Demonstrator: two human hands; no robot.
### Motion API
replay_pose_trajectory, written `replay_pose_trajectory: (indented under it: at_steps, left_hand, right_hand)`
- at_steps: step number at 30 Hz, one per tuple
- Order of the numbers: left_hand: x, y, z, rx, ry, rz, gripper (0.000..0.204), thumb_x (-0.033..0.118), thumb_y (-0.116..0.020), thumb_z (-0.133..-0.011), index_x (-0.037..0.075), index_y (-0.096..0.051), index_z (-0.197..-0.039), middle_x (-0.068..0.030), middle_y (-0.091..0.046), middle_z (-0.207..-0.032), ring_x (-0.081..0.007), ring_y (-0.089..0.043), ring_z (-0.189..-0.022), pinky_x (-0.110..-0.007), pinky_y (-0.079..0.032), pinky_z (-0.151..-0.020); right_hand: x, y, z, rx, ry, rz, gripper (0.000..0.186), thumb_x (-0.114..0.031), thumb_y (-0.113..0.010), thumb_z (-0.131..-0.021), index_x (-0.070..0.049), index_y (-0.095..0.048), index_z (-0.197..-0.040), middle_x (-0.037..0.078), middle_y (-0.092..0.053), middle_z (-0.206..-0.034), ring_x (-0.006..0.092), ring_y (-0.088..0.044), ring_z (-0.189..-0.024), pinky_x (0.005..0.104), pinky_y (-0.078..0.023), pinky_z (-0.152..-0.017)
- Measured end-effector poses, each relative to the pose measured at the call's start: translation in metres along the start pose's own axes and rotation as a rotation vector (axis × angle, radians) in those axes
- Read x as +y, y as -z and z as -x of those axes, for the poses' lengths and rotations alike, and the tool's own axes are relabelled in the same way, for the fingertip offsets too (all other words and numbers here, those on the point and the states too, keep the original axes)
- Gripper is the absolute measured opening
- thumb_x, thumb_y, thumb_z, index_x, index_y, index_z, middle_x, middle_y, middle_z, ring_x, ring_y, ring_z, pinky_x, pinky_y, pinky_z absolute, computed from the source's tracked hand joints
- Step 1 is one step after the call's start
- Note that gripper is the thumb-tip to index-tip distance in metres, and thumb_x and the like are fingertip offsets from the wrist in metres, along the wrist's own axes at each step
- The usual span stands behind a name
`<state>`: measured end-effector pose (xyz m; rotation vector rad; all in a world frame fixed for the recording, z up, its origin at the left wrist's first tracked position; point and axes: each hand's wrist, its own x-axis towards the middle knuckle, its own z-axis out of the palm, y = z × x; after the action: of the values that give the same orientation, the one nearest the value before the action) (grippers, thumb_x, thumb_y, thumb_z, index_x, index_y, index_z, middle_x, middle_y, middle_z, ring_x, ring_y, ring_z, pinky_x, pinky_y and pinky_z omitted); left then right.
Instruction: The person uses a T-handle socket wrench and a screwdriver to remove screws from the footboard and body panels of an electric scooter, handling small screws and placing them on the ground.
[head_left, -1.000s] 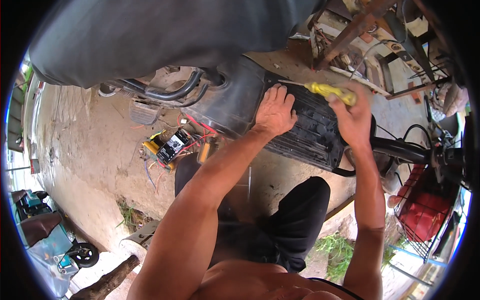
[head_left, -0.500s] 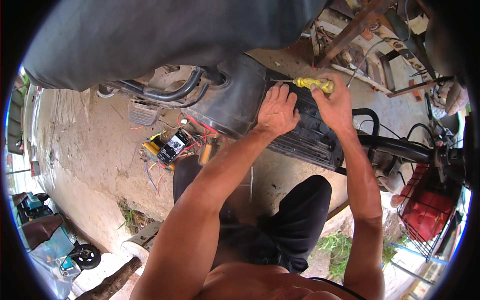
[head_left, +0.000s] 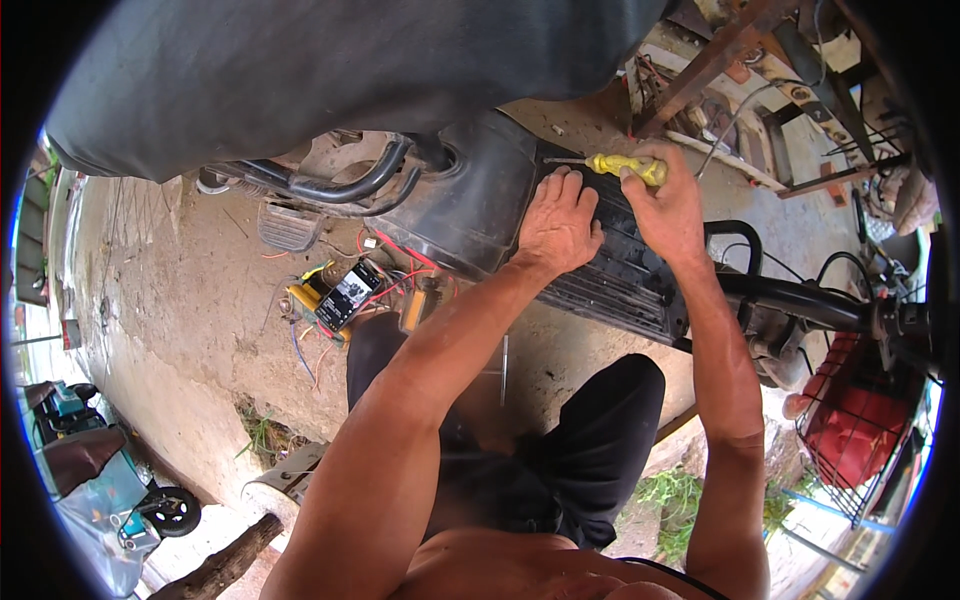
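Note:
My right hand is wrapped round the yellow handle of a screwdriver. The metal shaft lies nearly level, pointing left toward the far edge of a black ribbed footboard. My left hand rests palm down on that footboard, its fingers stretched toward the screwdriver shaft. Just left of it is the smooth black plastic cover of the two-wheeler. Whether the screwdriver's tip sits in a screw is too small to tell.
On the ground at left, a phone lies on a yellow-and-black device among loose coloured wires. A pedal sticks out near the black frame tube. At right are a wire basket with red contents and a rusty metal frame.

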<state>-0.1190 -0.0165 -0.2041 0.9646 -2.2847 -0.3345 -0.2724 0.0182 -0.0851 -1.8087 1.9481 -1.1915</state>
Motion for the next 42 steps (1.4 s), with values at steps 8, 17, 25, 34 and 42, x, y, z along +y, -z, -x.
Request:
replay_pose_trajectory:
  at_steps: [8, 17, 25, 34, 42]
  left_hand:
    - [0.000, 0.000, 0.001, 0.002, 0.006, 0.007, 0.045, 0.024, -0.079, -0.081, 0.000, -0.064, -0.116, -0.0241, -0.055, -0.136, -0.0435, -0.048, -0.138, -0.053, -0.040, -0.117]
    - [-0.004, -0.003, 0.002, 0.016, -0.013, -0.006, 0.047, 0.028, -0.078, -0.082, 0.000, -0.063, -0.116, -0.0238, -0.051, -0.133, -0.0439, -0.045, -0.138, -0.053, -0.038, -0.117]
    - [0.000, -0.002, -0.002, 0.015, -0.002, 0.014, 0.045, 0.024, -0.080, -0.081, -0.001, -0.065, -0.115, -0.0244, -0.055, -0.137, -0.0438, -0.046, -0.139, -0.053, -0.040, -0.118]
    - [-0.003, -0.003, 0.001, 0.016, 0.007, -0.003, 0.046, 0.026, -0.080, -0.081, -0.001, -0.065, -0.116, -0.0242, -0.054, -0.138, -0.0433, -0.046, -0.140, -0.053, -0.040, -0.118]
    - [-0.003, -0.002, 0.000, 0.030, -0.011, 0.004, 0.046, 0.026, -0.079, -0.080, -0.001, -0.064, -0.115, -0.0241, -0.053, -0.135, -0.0431, -0.046, -0.139, -0.053, -0.039, -0.117]
  right_hand:
    - [-0.017, 0.008, -0.025, -0.127, 0.089, 0.086, 0.031, -0.015, -0.074, -0.090, -0.002, -0.063, -0.117, 0.023, -0.073, -0.105, 0.0459, -0.072, -0.096, 0.0469, -0.058, -0.086]
    - [-0.052, 0.011, -0.078, -0.369, 0.436, 0.319, 0.033, -0.012, -0.073, -0.091, -0.004, -0.063, -0.121, 0.022, -0.073, -0.111, 0.0463, -0.072, -0.097, 0.0514, -0.056, -0.085]
    - [-0.030, -0.010, -0.131, -0.385, 0.646, 0.567, 0.034, -0.023, -0.074, -0.092, -0.004, -0.062, -0.117, 0.023, -0.074, -0.088, 0.0460, -0.074, -0.086, 0.0538, -0.060, -0.076]
    - [-0.039, -0.003, -0.118, -0.496, 0.503, 0.652, 0.044, -0.034, -0.075, -0.094, -0.008, -0.058, -0.124, 0.024, -0.074, -0.090, 0.0481, -0.074, -0.089, 0.0574, -0.059, -0.077]
    - [-0.031, 0.030, -0.103, -0.533, 0.402, 0.565, 0.037, -0.018, -0.072, -0.099, -0.012, -0.055, -0.131, 0.023, -0.073, -0.099, 0.0468, -0.072, -0.096, 0.0565, -0.053, -0.082]
